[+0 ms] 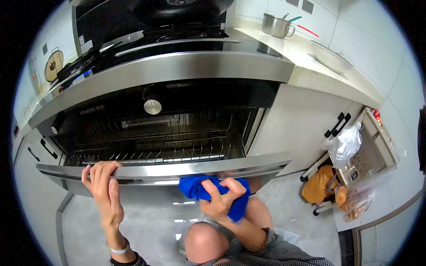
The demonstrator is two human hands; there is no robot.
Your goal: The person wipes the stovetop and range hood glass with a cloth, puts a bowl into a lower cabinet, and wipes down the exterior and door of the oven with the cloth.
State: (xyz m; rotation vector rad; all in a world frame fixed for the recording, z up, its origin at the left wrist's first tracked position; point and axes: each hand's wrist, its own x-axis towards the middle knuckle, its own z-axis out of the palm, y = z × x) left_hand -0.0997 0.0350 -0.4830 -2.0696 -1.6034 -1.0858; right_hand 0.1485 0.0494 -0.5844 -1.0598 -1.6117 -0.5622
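Observation:
A stainless steel drawer point(146, 172) under the stove is pulled partly out, with a wire dish rack point(177, 153) inside it. My left hand point(103, 188) has its fingers hooked over the drawer's top edge, toward the left end. Bunched in my right hand point(219, 199) is a blue cloth point(239, 206), which lies against the drawer front just below the metal edge, right of the middle. The fingertips of my left hand are partly hidden behind the edge.
Above the drawer are a round knob point(152, 107) and the stove's steel front point(177, 68). A metal pot point(277, 25) stands on the right counter point(306, 53). At right, a wheeled cart point(377, 137) holds plastic bags, beside a brown bag point(318, 184). My knees are below the drawer.

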